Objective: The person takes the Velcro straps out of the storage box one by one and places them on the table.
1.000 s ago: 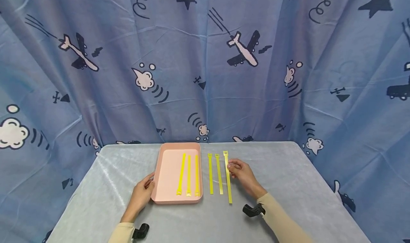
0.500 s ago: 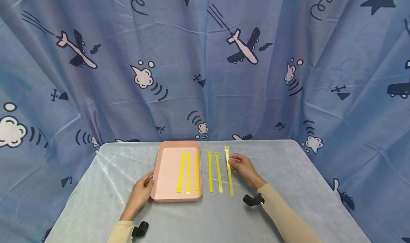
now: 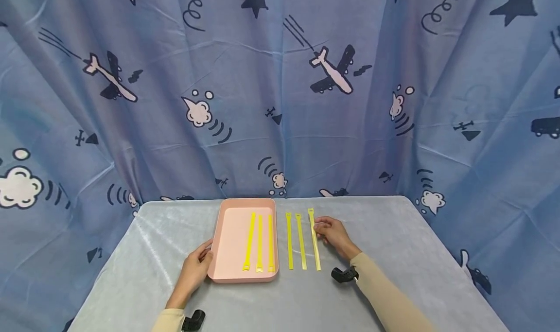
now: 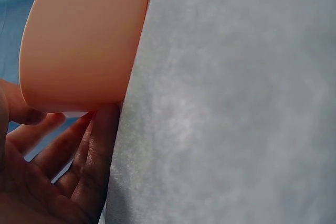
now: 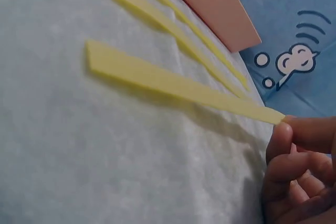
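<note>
Strap [image 3: 315,240], yellow, outermost to the right of the pink tray [image 3: 229,244], pinched by the nearer right hand [image 3: 334,234] — long axis roughly along the tray's side; left hand [image 3: 195,266], fingers relaxed, touches its left edge.

"What's different about the yellow strap [image 3: 315,244] in the right hand [image 3: 335,235]?"
"Its near end no longer juts well past those of the two straps [image 3: 301,239] beside it; now they're almost level."
"Any sideways shift?"
"Slight: it sits a little farther from the closest one than a second ago."
</note>
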Motion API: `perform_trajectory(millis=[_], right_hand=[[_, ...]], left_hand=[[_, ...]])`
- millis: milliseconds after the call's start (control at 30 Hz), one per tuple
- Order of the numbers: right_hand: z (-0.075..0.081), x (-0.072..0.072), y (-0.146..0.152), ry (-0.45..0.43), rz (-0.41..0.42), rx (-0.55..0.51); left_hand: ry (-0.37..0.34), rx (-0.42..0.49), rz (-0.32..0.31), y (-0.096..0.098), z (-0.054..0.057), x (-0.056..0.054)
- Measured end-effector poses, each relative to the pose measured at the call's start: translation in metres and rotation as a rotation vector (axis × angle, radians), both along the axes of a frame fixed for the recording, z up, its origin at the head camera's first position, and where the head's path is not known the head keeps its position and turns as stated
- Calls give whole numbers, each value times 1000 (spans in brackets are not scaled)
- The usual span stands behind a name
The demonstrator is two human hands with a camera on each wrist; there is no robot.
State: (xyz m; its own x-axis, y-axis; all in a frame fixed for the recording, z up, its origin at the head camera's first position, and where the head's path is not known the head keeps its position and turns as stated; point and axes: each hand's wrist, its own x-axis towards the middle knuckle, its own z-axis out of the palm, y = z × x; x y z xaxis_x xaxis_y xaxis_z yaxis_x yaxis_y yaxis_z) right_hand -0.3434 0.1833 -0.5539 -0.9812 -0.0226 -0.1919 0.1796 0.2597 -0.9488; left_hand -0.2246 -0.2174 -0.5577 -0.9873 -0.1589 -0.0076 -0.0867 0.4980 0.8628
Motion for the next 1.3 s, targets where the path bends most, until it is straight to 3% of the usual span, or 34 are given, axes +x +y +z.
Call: perform_trajectory(millis=[233, 667, 800, 1033, 1300], right_hand=[[-1, -6, 0, -14, -40, 35], [4, -9, -2, 51, -92, 187], [3, -6, 0, 60, -103, 164], [-4, -4, -6, 76, -49, 68], [-2, 0, 1, 32, 10, -4]], left_hand=[[-13, 22, -3, 1, 3, -1], [9, 20, 6, 3, 3, -8], [5, 17, -1, 5, 4, -7], [-5, -12, 2, -3, 10, -2], [-13, -10, -11, -1, 2, -1]])
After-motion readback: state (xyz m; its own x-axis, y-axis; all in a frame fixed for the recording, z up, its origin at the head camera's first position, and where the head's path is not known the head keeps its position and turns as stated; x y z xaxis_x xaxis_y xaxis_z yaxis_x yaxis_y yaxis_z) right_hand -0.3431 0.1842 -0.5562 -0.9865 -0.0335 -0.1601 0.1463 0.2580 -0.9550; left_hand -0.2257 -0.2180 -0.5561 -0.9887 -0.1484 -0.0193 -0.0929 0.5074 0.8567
